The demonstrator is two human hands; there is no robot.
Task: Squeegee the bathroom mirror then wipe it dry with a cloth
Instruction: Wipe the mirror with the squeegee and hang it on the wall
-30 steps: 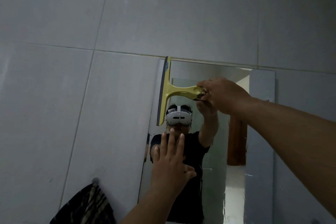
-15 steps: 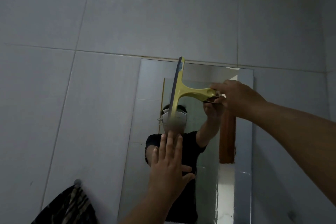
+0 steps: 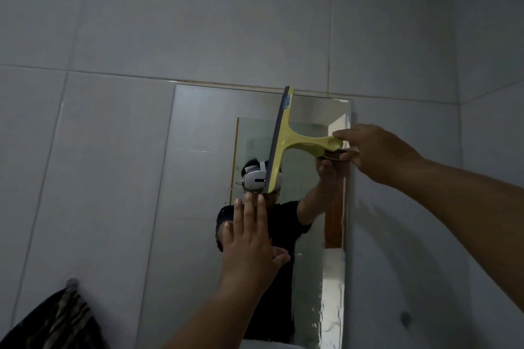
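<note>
On the tiled wall, one mirror [image 3: 204, 150]: right hand [image 3: 377, 153] pinches one squeegee [image 3: 286, 142], left hand [image 3: 249, 241] spread flat.

- I'm looking at a dim, grey-blue picture, low light all over the tiled wall [image 3: 141, 150].
- A faint bright patch sits at the top edge, soft glare on the tile gloss.
- The brightest spot is the white strip low in the mirror [image 3: 204, 133], blown out.
- Grout lines bow towards the edges: wide-angle bend.
- The striped cloth [image 3: 56, 323] in the lower left corner is murky and soft.
- Corners darken.
</note>
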